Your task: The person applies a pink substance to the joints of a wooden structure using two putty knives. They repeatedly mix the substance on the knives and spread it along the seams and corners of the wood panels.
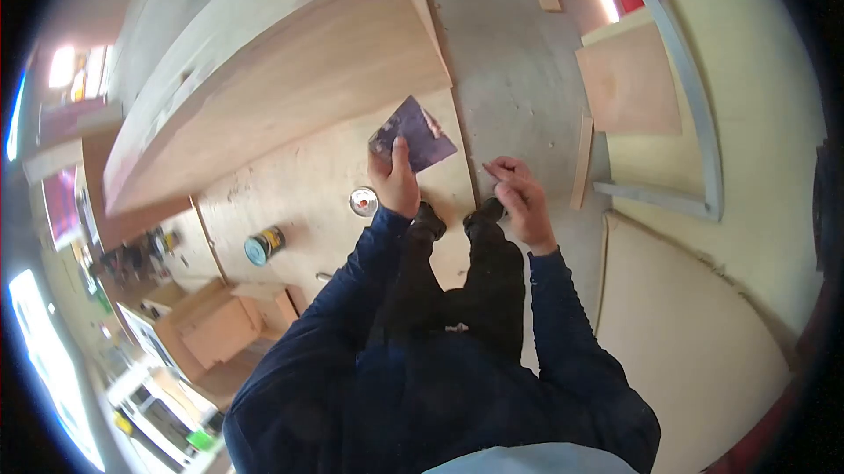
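Left hand grips the abrasive sheet, right hand hovers alongside

And here's the left hand (397, 184), up in the middle of the view, with a dark, purplish sheet (427, 142) that looks like sandpaper. The thumb presses flat on the near face, the other fingers go behind, and that's a proper pinch at the lower left edge! The sheet is tilted, one corner pointing up, pale worn patches along its upper right edge.

Over to the right hand (526, 208), just beside the sheet and not touching it. Its fingers are bent, thumb and forefinger drawn close; whether anything small sits between them, I cannot tell.

So the step in hand, as I judge it, is handling the sheet in the air, off every surface. Using both hands on it would call for closing that short gap and taking a free edge, without tugging at the worn side.

Around them: a large wooden panel (299, 78) rises beyond, above a plywood sheet (308, 157). On that plywood, an open can (363, 202) sits near the left sleeve (374, 241), with a paint tin (265, 245) farther left.
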The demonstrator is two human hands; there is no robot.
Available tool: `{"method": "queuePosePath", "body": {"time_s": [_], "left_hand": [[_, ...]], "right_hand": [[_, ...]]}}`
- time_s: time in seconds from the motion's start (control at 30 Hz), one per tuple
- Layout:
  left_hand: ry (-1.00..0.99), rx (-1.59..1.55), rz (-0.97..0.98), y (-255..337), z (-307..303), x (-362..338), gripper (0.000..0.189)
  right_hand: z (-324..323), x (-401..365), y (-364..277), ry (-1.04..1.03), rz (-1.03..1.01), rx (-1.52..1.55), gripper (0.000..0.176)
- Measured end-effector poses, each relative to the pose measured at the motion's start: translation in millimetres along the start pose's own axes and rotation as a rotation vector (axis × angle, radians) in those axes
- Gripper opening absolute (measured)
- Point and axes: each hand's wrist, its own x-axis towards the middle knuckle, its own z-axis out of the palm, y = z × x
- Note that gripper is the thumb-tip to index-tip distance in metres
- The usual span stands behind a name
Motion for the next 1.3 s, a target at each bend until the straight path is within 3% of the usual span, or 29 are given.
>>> {"method": "queuePosePath", "body": {"time_s": [0.07, 0.13, 0.2, 0.27, 0.33, 0.4, 0.47, 0.6, 0.63, 0.67, 0.73, 0.87, 1.0, 1.13, 1.2, 1.3], "left_hand": [[0.008, -0.066, 0.024, 15, -8, 2, 0.021], [-0.006, -0.131, 0.054, 35, -17, -6, 0.02], [-0.031, 0.204, 0.199, 62, -27, -24, 0.019], [0.024, 0.122, 0.243, 55, -41, -30, 0.019], [-0.051, -0.188, 0.249, 68, -56, -28, 0.018], [0.085, -0.092, 0.258, 98, -71, -36, 0.019], [-0.104, 0.232, 0.309, 128, -103, -39, 0.021], [-0.179, 0.296, 0.436, 137, -136, -50, 0.022], [-0.208, 0.206, 0.301, 141, -141, -57, 0.024], [-0.181, 0.201, 0.303, 143, -146, -66, 0.024], [-0.207, 0.3, 0.353, 147, -152, -82, 0.025], [-0.172, 0.256, 0.341, 127, -138, -104, 0.025], [-0.126, 0.298, 0.365, 113, -116, -120, 0.025], [-0.16, 0.326, 0.381, 98, -75, -141, 0.025], [-0.226, 0.376, 0.268, 99, -62, -151, 0.024], [-0.225, 0.353, 0.363, 100, -48, -162, 0.024]], "right_hand": [[38, -2, -72, -0.153, -0.39, -0.641, 0.028], [64, -9, -98, -0.149, -0.378, -0.712, 0.03], [85, -17, -110, -0.201, -0.617, -1.021, 0.03], [108, -26, -115, -0.22, -0.647, -1.132, 0.031], [132, -24, -126, -0.259, -0.705, -1.266, 0.031], [148, -32, -127, -0.306, -0.701, -1.279, 0.031], [170, -38, -135, -0.36, -0.698, -1.286, 0.032], [191, -59, -125, -0.437, -0.632, -1.214, 0.035], [189, -66, -119, -0.432, -0.55, -1.18, 0.035], [187, -75, -116, -0.459, -0.561, -1.181, 0.035], [183, -83, -114, -0.461, -0.803, -1.277, 0.037], [127, -71, -90, -0.547, -0.714, -1.265, 0.037], [112, -55, -120, -0.711, -0.875, -1.276, 0.036], [68, -56, -134, -0.703, -0.884, -1.263, 0.035], [52, -55, -139, -0.713, -0.898, -1.242, 0.035], [39, -59, -149, -0.675, -0.887, -1.232, 0.033]]}}
